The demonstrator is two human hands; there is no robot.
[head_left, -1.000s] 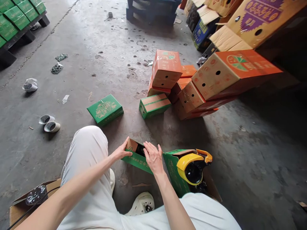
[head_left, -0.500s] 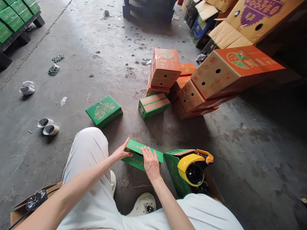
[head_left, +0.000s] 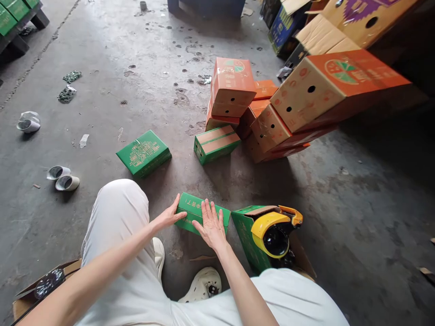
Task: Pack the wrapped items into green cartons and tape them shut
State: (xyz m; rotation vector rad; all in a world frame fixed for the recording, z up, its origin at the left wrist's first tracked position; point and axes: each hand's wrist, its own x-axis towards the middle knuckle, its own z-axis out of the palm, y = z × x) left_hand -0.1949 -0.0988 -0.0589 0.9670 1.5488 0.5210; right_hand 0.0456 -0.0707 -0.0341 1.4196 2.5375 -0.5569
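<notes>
Head view looks down on a grey concrete floor (head_left: 102,108), scuffed and pitted, with a narrow green carton (head_left: 193,207) in front of the person's knees, its printed flaps folded over the top. The left hand (head_left: 171,215) grips the near-left end of this carton between thumb and fingers, while the right hand (head_left: 212,224) lies open with fingers spread, palm down across the top. Just to the right of the carton stands a larger green box (head_left: 249,240) with a yellow tape dispenser (head_left: 263,222) at its top; whether the tool rests inside or on the edge cannot be told. Beyond the carton, a flat green box (head_left: 142,151) lies toward the left and a green box with brown strips (head_left: 217,141) lies almost straight ahead. Behind that, still farther from the carton, orange cartons (head_left: 234,86) are stacked, with more stacks reaching into shadow on the right. Well to the left of the carton, two tube-like cores (head_left: 67,182) and some crumpled scraps (head_left: 67,94) litter the concrete. Farthest from it, at the upper left, green boxes (head_left: 13,7) sit on a dark pallet (head_left: 16,45).
</notes>
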